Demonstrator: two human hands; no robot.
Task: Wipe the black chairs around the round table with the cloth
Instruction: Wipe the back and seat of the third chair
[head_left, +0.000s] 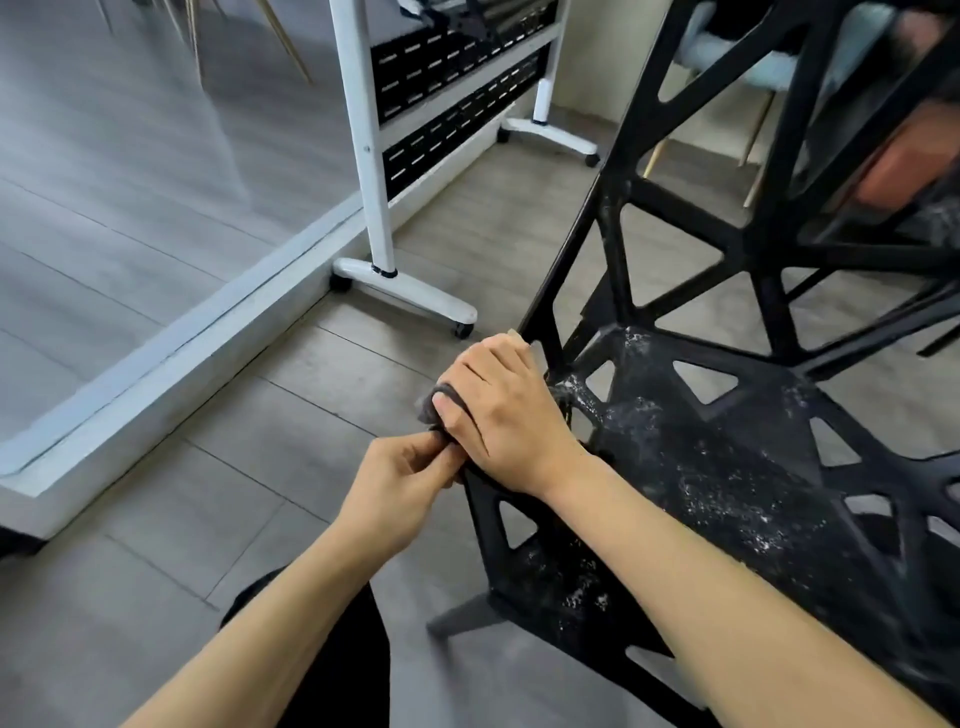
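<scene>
A black chair (727, 467) with triangular cut-outs fills the right half of the view; its seat is speckled with white dust. My right hand (498, 415) grips a dark grey cloth (431, 408) at the seat's left rear corner, where the backrest frame meets the seat. Only a small bunch of the cloth shows past the thumb. My left hand (405, 483) sits just below it and pinches a lower fold of the cloth at the seat's left edge.
A white rolling frame (374, 208) with black perforated panels stands on castors close behind the chair. A low pale ledge (156, 374) under a glass wall runs along the left. Light-coloured chairs (743, 62) and wooden legs stand beyond the backrest. Grey plank floor lies underfoot.
</scene>
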